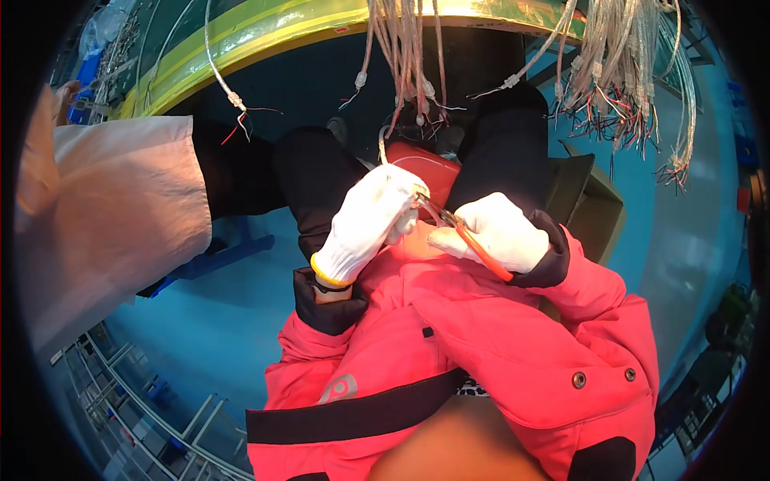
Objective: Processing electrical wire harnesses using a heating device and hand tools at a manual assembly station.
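Observation:
My left hand (370, 215), in a white knit glove, is closed around the end of a clear-sheathed cable (382, 149) that hangs down from the bench edge. In my right hand (504, 231), gloved the same way, I grip pliers or cutters with red handles (484, 255). Their metal jaws meet the cable end right at my left fingertips. Whether the jaws are fully closed I cannot make out. Just above my hands hangs a bundle of similar cables (407, 60), with thin stripped wires fanning out at the lower ends.
A green and yellow bench edge (289, 22) runs across the top. More cables (616, 76) hang at the right, and a single cable (216, 68) at the left. A red surface (425, 170) lies below the bench, beside a cardboard box (589, 200). A person's pale sleeve (120, 192) is close at left.

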{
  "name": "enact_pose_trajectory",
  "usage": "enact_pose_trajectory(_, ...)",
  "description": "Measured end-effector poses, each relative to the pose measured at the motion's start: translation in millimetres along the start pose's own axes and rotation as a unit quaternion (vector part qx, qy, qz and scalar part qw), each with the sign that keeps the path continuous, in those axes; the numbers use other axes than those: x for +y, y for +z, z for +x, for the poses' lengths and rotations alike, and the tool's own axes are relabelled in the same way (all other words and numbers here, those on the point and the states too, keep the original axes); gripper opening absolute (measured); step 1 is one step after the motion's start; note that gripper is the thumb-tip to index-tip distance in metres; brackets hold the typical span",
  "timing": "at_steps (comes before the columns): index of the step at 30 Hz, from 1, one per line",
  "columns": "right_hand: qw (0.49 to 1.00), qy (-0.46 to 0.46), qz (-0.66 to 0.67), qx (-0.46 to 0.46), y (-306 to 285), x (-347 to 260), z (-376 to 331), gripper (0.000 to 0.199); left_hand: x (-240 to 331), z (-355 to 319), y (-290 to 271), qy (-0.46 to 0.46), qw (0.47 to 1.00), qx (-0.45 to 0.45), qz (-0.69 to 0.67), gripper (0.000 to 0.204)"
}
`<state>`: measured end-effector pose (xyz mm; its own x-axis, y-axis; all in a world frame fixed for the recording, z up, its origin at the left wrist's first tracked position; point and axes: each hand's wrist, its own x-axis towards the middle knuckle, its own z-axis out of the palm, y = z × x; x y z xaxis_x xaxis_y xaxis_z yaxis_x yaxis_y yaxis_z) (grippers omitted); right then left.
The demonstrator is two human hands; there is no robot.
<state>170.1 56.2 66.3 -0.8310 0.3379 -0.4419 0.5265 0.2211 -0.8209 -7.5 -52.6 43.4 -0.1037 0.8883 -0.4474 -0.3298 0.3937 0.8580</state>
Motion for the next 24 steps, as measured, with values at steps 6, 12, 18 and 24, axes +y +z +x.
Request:
enact_pose_trajectory(6, 0.907, 0.030, 0.372, -0.193, -10.1, 13.0, -5.0, 0.054, -13.3, 3.5, 7.0, 0.017, 0.995, -0.007, -0.097, 0.024)
enact_pose_trajectory(12, 0.683, 0.090, 0.662, -0.295, 0.0, 35.3, -3.3, 0.059, -24.1, 5.6, 21.2, 0.104, 0.982, -0.005, -0.160, 0.038)
enact_pose_trajectory(18, 0.585, 0.043, 0.734, -0.341, 3.0, 35.7, -7.4, 0.058, -23.3, 4.4, 20.3, 0.135, 0.983, -0.047, -0.114, 0.048)
enact_pose_trajectory(24, 0.854, -0.060, 0.447, -0.257, 2.6, 34.6, -1.0, 0.055, -22.4, 7.3, 16.1, 0.183, 0.974, -0.050, -0.125, 0.032)
